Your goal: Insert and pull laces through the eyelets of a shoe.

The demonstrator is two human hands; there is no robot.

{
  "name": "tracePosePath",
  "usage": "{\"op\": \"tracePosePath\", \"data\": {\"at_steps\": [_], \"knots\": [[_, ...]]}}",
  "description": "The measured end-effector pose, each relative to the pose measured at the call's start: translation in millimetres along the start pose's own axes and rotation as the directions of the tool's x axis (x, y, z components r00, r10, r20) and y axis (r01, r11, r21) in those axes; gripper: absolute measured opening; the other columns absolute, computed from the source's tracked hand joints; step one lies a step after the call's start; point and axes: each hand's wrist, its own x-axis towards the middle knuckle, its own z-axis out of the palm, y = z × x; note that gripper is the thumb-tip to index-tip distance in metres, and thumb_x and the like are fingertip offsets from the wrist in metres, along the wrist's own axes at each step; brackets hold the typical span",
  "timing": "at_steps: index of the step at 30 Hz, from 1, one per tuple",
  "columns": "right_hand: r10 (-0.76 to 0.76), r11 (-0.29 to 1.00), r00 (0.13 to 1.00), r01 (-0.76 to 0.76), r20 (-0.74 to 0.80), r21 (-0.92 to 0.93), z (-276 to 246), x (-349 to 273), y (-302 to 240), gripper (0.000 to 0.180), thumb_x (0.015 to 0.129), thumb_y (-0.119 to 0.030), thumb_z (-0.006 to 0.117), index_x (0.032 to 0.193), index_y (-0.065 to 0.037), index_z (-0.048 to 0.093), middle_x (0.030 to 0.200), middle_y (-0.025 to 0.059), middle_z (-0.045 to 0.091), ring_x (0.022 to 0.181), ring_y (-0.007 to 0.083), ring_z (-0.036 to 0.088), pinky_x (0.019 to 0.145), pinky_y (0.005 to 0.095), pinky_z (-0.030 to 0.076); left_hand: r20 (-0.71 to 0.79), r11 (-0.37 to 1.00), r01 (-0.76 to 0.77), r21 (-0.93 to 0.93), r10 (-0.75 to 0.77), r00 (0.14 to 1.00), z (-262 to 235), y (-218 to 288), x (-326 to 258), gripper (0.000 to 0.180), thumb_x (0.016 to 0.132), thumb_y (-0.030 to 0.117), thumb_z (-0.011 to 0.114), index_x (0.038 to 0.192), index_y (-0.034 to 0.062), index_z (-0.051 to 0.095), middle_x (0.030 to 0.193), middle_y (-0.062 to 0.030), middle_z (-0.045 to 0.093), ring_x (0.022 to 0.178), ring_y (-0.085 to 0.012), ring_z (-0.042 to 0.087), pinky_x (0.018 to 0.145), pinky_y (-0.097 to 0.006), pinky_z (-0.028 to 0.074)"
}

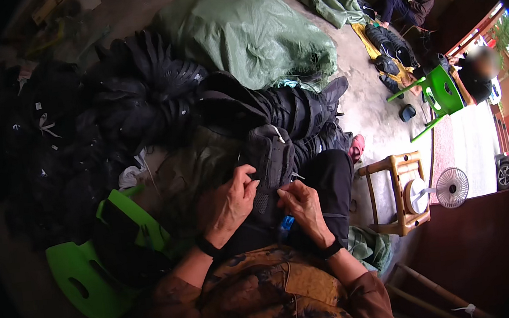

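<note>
A dark grey shoe upper with a pale loop at its top lies across my lap. At its left edge is my left hand, its fingers curled and the thumb close to the forefinger. My right hand is on the other side, thumb and fingertips pinched together just above the dark cloth. Anything as thin as a thread or needle between the fingertips is too small to make out. Below the right fingers shows a small blue thing. My knee in black trousers is raised beside the upper.
Stacked black shoe uppers lie ahead, with a large heap at left. Beyond sits a green woven sack. Green chairs, a bamboo stool and a small fan stand around. Two people sit at far right.
</note>
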Motion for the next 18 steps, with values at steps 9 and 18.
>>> {"op": "tracePosePath", "data": {"at_steps": [9,18], "knots": [[0.059,0.998,0.99,-0.063,-0.127,-0.025,9.1,-11.6,-10.6,0.016,0.093,-0.012,0.061,0.095,0.003,0.063,0.068,0.0052,0.064,0.061,0.0097,0.062,0.055,0.0239,0.05,0.078,0.972,-0.235,0.018,0.233,0.969,0.3,-4.1,2.7,0.014,0.087,0.001,0.059,0.099,0.0075,0.059,0.083,-0.0081,0.061,0.076,-0.0294,0.065,0.062,-0.036,0.052],[-0.166,0.951,0.971,0.11,-0.174,-0.29,11.9,-3.2,16.3,0.008,0.085,-0.006,0.064,0.088,0.001,0.06,0.068,0.0126,0.065,0.059,0.0198,0.065,0.055,0.0321,0.051,0.038,0.989,-0.133,0.068,0.131,0.991,1.8,7.4,2.9,0.014,0.086,0.002,0.062,0.097,0.0088,0.059,0.088,-0.0084,0.067,0.08,-0.0289,0.067,0.063,-0.035,0.053]]}}
